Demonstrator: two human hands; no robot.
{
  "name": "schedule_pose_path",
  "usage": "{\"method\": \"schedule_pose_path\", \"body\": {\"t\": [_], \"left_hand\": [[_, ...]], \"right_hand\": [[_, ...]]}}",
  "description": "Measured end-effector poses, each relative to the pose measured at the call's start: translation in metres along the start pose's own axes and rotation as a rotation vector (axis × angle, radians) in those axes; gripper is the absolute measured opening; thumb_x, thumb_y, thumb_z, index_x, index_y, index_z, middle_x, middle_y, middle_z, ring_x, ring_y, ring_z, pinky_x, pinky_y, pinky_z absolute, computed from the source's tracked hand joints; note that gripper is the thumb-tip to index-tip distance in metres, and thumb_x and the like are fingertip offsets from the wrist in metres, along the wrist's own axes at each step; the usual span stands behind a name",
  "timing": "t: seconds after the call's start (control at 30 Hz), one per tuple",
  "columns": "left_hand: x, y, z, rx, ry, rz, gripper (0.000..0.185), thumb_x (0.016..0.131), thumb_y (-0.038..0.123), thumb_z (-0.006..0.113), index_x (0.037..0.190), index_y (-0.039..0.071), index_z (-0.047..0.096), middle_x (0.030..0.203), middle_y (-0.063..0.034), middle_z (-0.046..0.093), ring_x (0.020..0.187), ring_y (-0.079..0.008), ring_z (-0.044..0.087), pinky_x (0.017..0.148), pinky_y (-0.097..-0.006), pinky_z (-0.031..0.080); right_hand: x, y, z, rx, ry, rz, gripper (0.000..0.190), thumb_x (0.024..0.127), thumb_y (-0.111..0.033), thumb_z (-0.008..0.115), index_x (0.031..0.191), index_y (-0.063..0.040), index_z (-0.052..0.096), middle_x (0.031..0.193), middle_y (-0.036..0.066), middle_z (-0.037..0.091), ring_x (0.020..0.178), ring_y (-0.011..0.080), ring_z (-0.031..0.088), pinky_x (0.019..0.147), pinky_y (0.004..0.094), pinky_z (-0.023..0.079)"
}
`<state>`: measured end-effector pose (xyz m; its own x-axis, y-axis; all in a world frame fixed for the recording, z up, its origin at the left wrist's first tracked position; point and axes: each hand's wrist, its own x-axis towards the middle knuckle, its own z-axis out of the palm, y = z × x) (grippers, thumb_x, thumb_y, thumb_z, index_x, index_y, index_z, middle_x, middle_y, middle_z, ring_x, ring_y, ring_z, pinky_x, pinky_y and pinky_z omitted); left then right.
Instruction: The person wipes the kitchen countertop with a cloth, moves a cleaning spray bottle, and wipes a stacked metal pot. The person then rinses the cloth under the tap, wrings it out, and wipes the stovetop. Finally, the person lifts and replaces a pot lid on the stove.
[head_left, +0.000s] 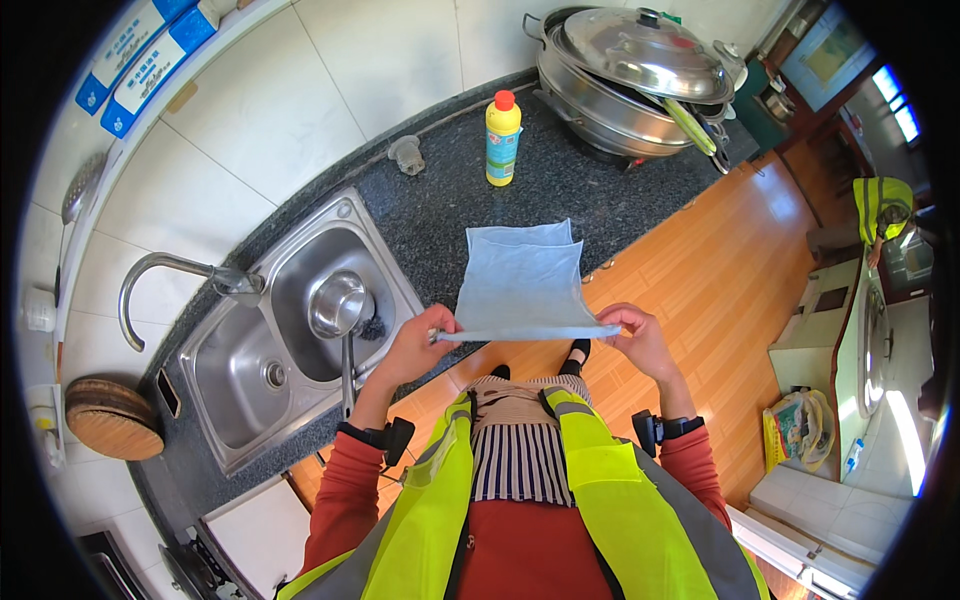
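Observation:
A light blue cloth is stretched between my two hands at the front edge of the dark granite counter. My left hand pinches its near left corner, and my right hand pinches the near right corner. The near edge hangs taut between them, while the far part, with two layered edges, lies over the counter. Beyond the cloth stands a yellow plastic bottle with a red cap. Left of my left hand is a double-bowl stainless steel sink.
A metal ladle or small pan rests in the sink, its handle crossing the front rim near my left forearm. The curved faucet arches at the left. A large lidded steel pot stands at the back right. Another person is far right.

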<state>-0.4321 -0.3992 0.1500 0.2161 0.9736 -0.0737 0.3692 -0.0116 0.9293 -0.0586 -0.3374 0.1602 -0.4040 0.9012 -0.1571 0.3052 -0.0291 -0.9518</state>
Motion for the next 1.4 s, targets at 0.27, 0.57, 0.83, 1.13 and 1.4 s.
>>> {"method": "schedule_pose_path", "body": {"t": [0.27, 0.57, 0.83, 1.13, 1.4], "left_hand": [[-0.007, 0.002, -0.008, -0.06, -0.339, -0.225, 0.025, 0.077, -0.005, 0.07, 0.089, 0.004, 0.051, 0.078, 0.0017, 0.055, 0.075, -0.006, 0.052, 0.068, -0.0234, 0.045], [0.079, -0.023, -0.024, 0.158, 0.213, -0.124, 0.032, 0.076, 0.003, 0.075, 0.097, 0.005, 0.052, 0.082, -0.0044, 0.06, 0.077, -0.0138, 0.059, 0.067, -0.0287, 0.047], [0.106, -0.048, 0.032, 0.727, 0.339, 0.02, 0.056, 0.076, 0.01, 0.073, 0.126, 0.002, 0.048, 0.14, -0.0225, 0.043, 0.127, -0.04, 0.043, 0.105, -0.0443, 0.038], [0.107, -0.076, 0.091, 0.877, 0.285, 0.008, 0.061, 0.09, 0.033, 0.056, 0.143, 0.008, 0.039, 0.151, -0.019, 0.03, 0.141, -0.0358, 0.026, 0.114, -0.0518, 0.019], [0.128, -0.074, 0.108, 0.924, 0.244, -0.036, 0.061, 0.093, 0.034, 0.049, 0.147, 0.009, 0.034, 0.152, -0.0235, 0.026, 0.141, -0.0389, 0.024, 0.114, -0.0552, 0.015]], "right_hand": [[-0.008, 0.013, -0.004, 0.159, -0.222, 0.234, 0.01, 0.086, 0.003, 0.066, 0.095, -0.002, 0.065, 0.088, 0.0, 0.066, 0.082, 0.0084, 0.06, 0.076, 0.0239, 0.05], [0.109, 0.038, -0.01, 0.296, 0.031, 0.008, 0.03, 0.086, -0.004, 0.069, 0.114, -0.002, 0.057, 0.086, -0.001, 0.063, 0.077, 0.0085, 0.059, 0.068, 0.0227, 0.049], [0.133, 0.064, 0.037, -0.603, 0.29, -0.103, 0.058, 0.078, -0.015, 0.072, 0.13, -0.004, 0.049, 0.131, 0.022, 0.049, 0.121, 0.038, 0.049, 0.103, 0.0432, 0.041], [0.125, 0.077, 0.13, -0.92, 0.146, -0.27, 0.058, 0.089, -0.028, 0.06, 0.142, -0.013, 0.041, 0.148, 0.014, 0.035, 0.136, 0.0302, 0.035, 0.113, 0.044, 0.028], [0.131, 0.086, 0.099, -0.987, 0.108, -0.286, 0.059, 0.094, -0.043, 0.046, 0.147, -0.019, 0.036, 0.155, 0.009, 0.026, 0.142, 0.0231, 0.027, 0.117, 0.0413, 0.018]]}}
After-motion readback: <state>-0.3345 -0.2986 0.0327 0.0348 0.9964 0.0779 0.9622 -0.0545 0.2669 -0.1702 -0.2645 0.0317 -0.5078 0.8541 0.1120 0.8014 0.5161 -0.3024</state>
